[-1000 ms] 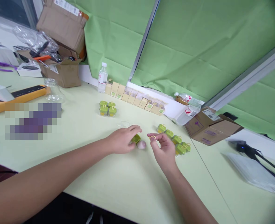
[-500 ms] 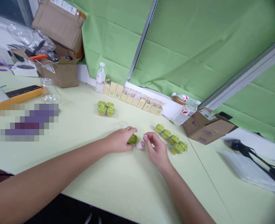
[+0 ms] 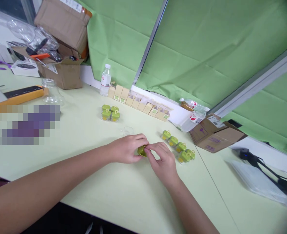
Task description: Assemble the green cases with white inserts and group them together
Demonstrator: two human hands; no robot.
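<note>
My left hand (image 3: 129, 148) is closed around a small green lid (image 3: 141, 150), its hollow side turned up. Against the lid's right edge, the thumb and fingertips of my right hand (image 3: 162, 159) are pinched together. Whatever they hold is hidden by the fingers. A small clear container (image 3: 127, 130) rests on the table just behind my left hand. To the right of my right hand stands a row of little clear boxes with green lids and yellow loops (image 3: 181, 147). More such green-lidded boxes (image 3: 110, 113) are grouped farther back on the left.
Small cardboard boxes (image 3: 138, 103) line the back of the table beside a water bottle (image 3: 105, 80). At right are a carton (image 3: 214, 133) and plastic bottles (image 3: 194, 107). A glass jar (image 3: 51, 92), orange power strip (image 3: 23, 97) and filled carton (image 3: 62, 74) stand at left.
My right hand has moved left to the lid, carrying a small yellowish piece seen earlier in its pinch. The pale round object that lay between my hands no longer shows.
</note>
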